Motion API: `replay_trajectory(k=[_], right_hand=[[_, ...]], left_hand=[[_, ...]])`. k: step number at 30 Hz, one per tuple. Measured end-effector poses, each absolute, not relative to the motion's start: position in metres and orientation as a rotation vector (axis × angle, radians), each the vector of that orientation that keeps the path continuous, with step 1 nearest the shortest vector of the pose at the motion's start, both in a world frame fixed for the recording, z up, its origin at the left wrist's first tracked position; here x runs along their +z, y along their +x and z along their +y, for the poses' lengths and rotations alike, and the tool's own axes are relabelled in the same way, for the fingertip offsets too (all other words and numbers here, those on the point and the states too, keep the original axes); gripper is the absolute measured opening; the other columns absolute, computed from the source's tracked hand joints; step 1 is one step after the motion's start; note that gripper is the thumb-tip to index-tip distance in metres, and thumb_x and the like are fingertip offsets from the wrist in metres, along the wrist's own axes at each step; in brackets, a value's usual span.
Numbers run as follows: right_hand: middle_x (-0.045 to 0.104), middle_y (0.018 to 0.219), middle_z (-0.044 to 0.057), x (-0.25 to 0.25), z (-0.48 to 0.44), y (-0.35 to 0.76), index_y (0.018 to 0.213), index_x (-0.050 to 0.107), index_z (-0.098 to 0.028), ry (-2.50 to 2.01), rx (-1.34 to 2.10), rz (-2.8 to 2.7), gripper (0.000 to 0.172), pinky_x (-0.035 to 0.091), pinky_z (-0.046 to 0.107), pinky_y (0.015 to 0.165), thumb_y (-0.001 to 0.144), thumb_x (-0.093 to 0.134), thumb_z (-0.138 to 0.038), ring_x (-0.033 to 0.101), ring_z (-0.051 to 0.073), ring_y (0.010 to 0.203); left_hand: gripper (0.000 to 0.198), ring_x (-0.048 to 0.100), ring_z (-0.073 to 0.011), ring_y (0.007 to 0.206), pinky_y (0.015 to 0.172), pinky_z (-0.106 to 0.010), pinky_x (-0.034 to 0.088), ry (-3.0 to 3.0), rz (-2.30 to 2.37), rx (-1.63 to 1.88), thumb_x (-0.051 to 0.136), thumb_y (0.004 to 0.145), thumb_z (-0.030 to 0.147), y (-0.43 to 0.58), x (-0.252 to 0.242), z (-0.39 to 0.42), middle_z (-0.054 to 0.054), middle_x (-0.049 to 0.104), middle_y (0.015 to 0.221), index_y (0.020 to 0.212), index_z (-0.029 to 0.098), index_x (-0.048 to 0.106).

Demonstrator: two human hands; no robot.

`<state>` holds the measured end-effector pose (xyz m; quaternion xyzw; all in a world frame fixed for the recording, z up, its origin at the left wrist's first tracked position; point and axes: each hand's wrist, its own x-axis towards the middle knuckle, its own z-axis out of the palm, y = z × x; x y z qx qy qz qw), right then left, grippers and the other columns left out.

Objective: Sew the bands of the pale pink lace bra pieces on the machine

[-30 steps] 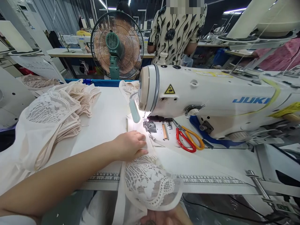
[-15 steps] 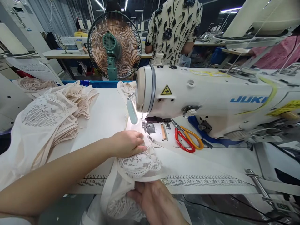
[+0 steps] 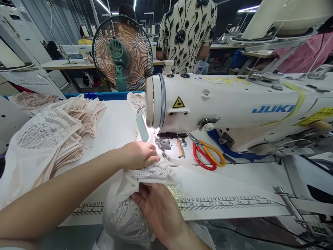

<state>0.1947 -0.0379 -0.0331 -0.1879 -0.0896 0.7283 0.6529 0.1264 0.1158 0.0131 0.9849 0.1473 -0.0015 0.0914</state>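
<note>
A white lace bra piece (image 3: pixel 128 213) runs from under the sewing machine's needle area down over the table's front edge. My left hand (image 3: pixel 139 155) lies palm down on its upper part, left of the presser foot, pressing the cloth with fingers stretched. My right hand (image 3: pixel 161 211) pinches the lace-edged cloth from below at the table edge, its thumb on the near side and its fingertips hidden under the fabric. The white sewing machine (image 3: pixel 229 100) stands over the far end of the cloth, its needle lamp lit. Scissors (image 3: pixel 204 156) with red and orange handles lie right of the needle plate.
Stacked beige lace pieces (image 3: pixel 62 132) lie at the left of the table. A printed ruler (image 3: pixel 221 202) runs along the front edge. Behind the table stand a green fan (image 3: pixel 121 55) and a person in a flowered shirt (image 3: pixel 186 36). Thread cones rise at both sides.
My right hand has moved up towards the table edge, raising the lower part of the lace piece with it. My left hand stays on the cloth near the needle. The view has shifted slightly.
</note>
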Motion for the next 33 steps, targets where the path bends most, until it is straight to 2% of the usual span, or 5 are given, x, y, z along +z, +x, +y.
replay_trajectory(k=[10, 22, 27, 31, 33], right_hand=[[0.067, 0.095, 0.003, -0.037, -0.032, 0.194, 0.103, 0.062, -0.023, -0.417, 1.659, -0.132, 0.035, 0.047, 0.028, 0.075, 0.070, 0.071, -0.031, 0.058, 0.016, 0.087], [0.063, 0.107, 0.001, -0.039, -0.022, 0.190, 0.102, 0.065, -0.025, -0.309, 1.624, -0.146, 0.025, 0.045, 0.028, 0.086, 0.077, 0.063, -0.023, 0.055, 0.015, 0.097], [0.065, 0.102, 0.002, -0.038, -0.025, 0.189, 0.096, 0.067, -0.023, -0.390, 1.635, -0.180, 0.024, 0.041, 0.031, 0.092, 0.073, 0.067, -0.028, 0.055, 0.015, 0.098], [0.065, 0.099, 0.005, -0.034, -0.046, 0.217, 0.101, 0.064, -0.022, -0.719, 1.761, -0.720, 0.031, 0.045, 0.034, 0.082, 0.073, 0.067, -0.034, 0.059, 0.019, 0.093], [0.065, 0.090, 0.005, -0.031, -0.054, 0.244, 0.097, 0.065, -0.022, -0.929, 1.563, -1.230, 0.021, 0.048, 0.032, 0.072, 0.080, 0.058, -0.032, 0.060, 0.017, 0.078]], left_hand=[[0.043, 0.055, -0.0240, 0.106, 0.089, -0.035, 0.046, 3.058, 0.487, 0.050, 0.033, 0.092, 0.040, 0.126, -0.004, 0.108, -0.013, 0.057, 0.120, 0.109, 0.010, 0.059], [0.056, 0.059, -0.0278, 0.082, 0.058, -0.035, 0.046, 3.129, 0.887, -0.356, 0.035, 0.086, 0.053, 0.138, 0.007, 0.109, -0.016, 0.054, 0.104, 0.121, 0.013, 0.050], [0.078, 0.058, -0.0280, 0.082, 0.055, -0.033, 0.045, 2.991, 0.884, -0.582, 0.049, 0.073, 0.065, 0.138, 0.016, 0.111, -0.017, 0.049, 0.115, 0.132, 0.015, 0.040], [0.080, 0.059, -0.0269, 0.081, 0.057, -0.033, 0.046, 3.000, 0.761, -0.564, 0.064, 0.065, 0.055, 0.128, 0.020, 0.120, -0.017, 0.048, 0.120, 0.134, 0.022, 0.038], [0.068, 0.059, -0.0272, 0.086, 0.065, -0.035, 0.047, 3.040, 0.619, -0.515, 0.068, 0.068, 0.042, 0.122, 0.021, 0.119, -0.015, 0.050, 0.120, 0.129, 0.026, 0.044]])
